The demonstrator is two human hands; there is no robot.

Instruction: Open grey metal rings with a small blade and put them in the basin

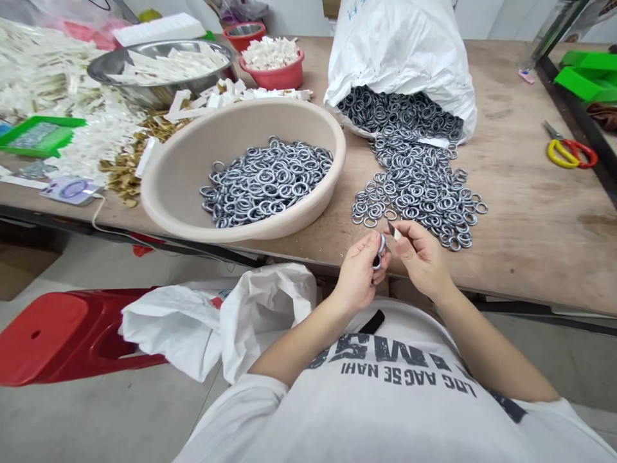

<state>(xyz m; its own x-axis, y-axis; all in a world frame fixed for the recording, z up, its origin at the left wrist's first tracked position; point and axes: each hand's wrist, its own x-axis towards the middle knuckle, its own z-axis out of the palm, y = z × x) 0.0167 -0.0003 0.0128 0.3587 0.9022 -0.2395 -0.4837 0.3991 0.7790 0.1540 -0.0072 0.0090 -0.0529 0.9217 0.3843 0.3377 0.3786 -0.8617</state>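
My left hand (357, 271) pinches a few shiny grey rings (382, 244) at the table's front edge. Close beside it on the right, my right hand (425, 258) grips a small knife (392, 229) with a dark pointed blade and a white part by the fingers. The blade tip points up and left, just apart from the rings, as far as I can tell. Beyond both hands lies a loose pile of the same rings (424, 186), spilling from a white sack (402, 45). A big beige basin (168, 186) to the left holds many more rings.
Red-and-yellow scissors (569, 151) lie at the right by a dark metal frame. White strips fill a steel bowl (159, 90) and cover the left side; a red bowl (277, 74) holds white pieces. Below stand a red stool (58, 334) and an open white bag (265, 302).
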